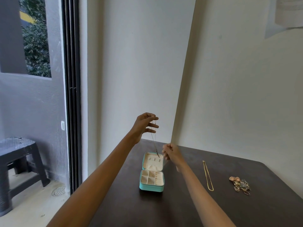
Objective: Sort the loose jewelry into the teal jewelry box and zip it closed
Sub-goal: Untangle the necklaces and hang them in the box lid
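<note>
Grip: our left hand (144, 123) pinches a thin chain (154, 141); our right hand (170, 152) pinches its low end.
Box: teal jewelry box (151, 187) open, frame middle.

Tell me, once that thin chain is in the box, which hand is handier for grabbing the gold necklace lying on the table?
Probably the right hand. It is lower, near the teal jewelry box, on the same side as the gold necklace. The left hand is raised high, pinching the thin chain.
</note>
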### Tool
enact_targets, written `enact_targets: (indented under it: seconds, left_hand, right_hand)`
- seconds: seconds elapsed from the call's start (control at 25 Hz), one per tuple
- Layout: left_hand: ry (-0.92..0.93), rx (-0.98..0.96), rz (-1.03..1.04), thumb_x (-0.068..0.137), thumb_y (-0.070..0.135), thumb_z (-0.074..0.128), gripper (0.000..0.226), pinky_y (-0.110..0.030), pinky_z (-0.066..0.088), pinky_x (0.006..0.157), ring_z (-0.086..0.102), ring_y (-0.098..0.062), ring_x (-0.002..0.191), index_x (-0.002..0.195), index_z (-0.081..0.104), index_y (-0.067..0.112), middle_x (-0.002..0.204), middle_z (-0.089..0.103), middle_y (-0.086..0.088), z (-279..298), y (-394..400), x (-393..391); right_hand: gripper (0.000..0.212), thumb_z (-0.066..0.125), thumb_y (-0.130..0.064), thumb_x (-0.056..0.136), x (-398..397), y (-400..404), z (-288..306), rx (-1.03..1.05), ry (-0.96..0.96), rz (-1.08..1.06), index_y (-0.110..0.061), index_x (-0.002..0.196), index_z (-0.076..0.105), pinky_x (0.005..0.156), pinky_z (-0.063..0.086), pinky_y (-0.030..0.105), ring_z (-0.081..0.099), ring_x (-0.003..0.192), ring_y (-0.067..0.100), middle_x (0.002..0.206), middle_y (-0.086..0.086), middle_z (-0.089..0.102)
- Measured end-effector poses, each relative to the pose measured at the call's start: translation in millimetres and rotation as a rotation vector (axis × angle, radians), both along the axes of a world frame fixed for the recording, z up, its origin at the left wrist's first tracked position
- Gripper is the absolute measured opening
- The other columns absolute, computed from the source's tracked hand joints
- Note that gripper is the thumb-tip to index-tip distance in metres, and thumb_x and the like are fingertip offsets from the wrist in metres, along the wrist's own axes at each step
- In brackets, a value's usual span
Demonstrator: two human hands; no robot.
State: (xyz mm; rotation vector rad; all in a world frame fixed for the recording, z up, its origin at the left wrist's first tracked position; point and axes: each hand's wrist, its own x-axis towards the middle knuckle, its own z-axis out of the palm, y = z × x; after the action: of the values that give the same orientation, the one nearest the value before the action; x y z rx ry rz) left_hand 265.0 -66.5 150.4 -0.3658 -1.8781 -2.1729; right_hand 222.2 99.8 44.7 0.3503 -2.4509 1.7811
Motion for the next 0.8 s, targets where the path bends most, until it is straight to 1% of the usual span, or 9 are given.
enact_targets:
  seconds: [0.12,0.24,0.36,0.44,0.64,0.72,0.8]
  left_hand:
    - [-0.068,-0.048,-0.005,0.095,0.016,0.052,0.007,-0.029,0.058,0.06,0.067,-0.024,0.077,0.092,0.055,0.011,0.106,0.065,-0.009,-23.9,2.0,1.9]
    - [-0.159,-0.062,-0.019,0.095,0.016,0.053,0.009,-0.03,0.059,0.06,0.067,-0.025,0.077,0.097,0.053,0.007,0.106,0.064,-0.012,-52.1,4.6,4.0]
    - [-0.246,-0.072,-0.047,0.095,0.014,0.052,0.007,-0.029,0.059,0.058,0.067,-0.023,0.074,0.091,0.053,0.01,0.102,0.063,-0.011,-79.5,6.7,5.4]
    - [-0.273,-0.094,-0.045,0.095,0.014,0.052,0.008,-0.028,0.059,0.059,0.068,-0.021,0.073,0.088,0.053,0.011,0.1,0.063,-0.01,-91.1,8.3,5.2]
    - [-0.256,-0.119,-0.047,0.096,0.015,0.05,0.008,-0.029,0.059,0.063,0.069,-0.023,0.078,0.089,0.053,0.012,0.101,0.065,-0.007,-91.7,14.0,0.5]
    - [-0.253,-0.15,-0.056,0.096,0.015,0.051,0.008,-0.028,0.059,0.06,0.069,-0.022,0.075,0.09,0.053,0.011,0.097,0.065,-0.006,-89.8,17.5,-1.6]
    - [-0.276,-0.202,-0.031,0.096,0.013,0.05,0.008,-0.025,0.058,0.055,0.068,-0.02,0.069,0.094,0.052,0.006,0.093,0.064,-0.009,-94.3,19.7,-4.0]
  right_hand:
    - [0.013,0.052,-0.022,0.096,3.1,-10.0,33.7,-0.13,0.047,0.0,-0.01,0.094,0.055,0.057,0.048,0.018,0.055,0.062,0.011,0.076,0.002,0.061]
    - [0.013,0.052,-0.021,0.096,4.4,-15.7,57.5,-0.149,0.114,0.013,-0.008,0.096,0.055,0.06,0.05,0.022,0.057,0.064,0.012,0.077,0.002,0.061]
    - [0.015,0.052,-0.019,0.095,5.9,-18.9,73.8,-0.156,0.155,0.027,-0.005,0.098,0.055,0.062,0.051,0.023,0.057,0.063,0.013,0.077,0.004,0.06]
    - [0.015,0.052,-0.019,0.095,7.1,-20.3,82.0,-0.15,0.171,0.033,-0.004,0.1,0.055,0.063,0.052,0.023,0.057,0.063,0.013,0.077,0.004,0.06]
    - [0.014,0.052,-0.018,0.096,7.0,-16.4,86.5,-0.158,0.175,0.024,-0.005,0.1,0.054,0.062,0.052,0.022,0.057,0.062,0.013,0.076,0.003,0.06]
    - [0.013,0.052,-0.017,0.096,6.3,-14.5,84.5,-0.173,0.166,0.017,-0.005,0.099,0.054,0.06,0.052,0.021,0.057,0.061,0.013,0.076,0.003,0.059]
    - [0.013,0.052,-0.018,0.096,6.8,-14.6,83.1,-0.187,0.154,0.018,-0.005,0.098,0.054,0.06,0.051,0.021,0.056,0.061,0.013,0.076,0.003,0.059]
